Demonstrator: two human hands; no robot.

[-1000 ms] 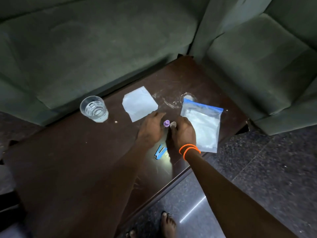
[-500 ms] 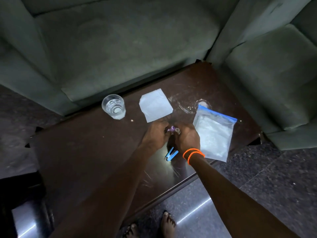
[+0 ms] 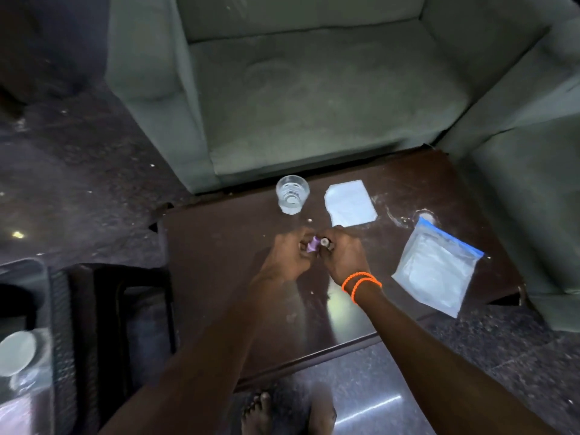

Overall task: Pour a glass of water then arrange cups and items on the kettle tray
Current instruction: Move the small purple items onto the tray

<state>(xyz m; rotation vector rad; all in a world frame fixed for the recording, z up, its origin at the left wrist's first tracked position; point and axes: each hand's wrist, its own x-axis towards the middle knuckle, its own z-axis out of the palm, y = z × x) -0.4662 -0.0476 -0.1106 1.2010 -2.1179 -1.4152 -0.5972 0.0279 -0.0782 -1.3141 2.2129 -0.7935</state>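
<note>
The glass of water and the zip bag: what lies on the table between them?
A white paper square lies between the glass and zip bag, seen in the head view.

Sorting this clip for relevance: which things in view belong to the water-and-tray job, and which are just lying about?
Belonging to the job:
- glass of water
- small purple item, held between the left hand and right hand

Lying about:
- white paper square
- zip bag
- green sofa
</note>
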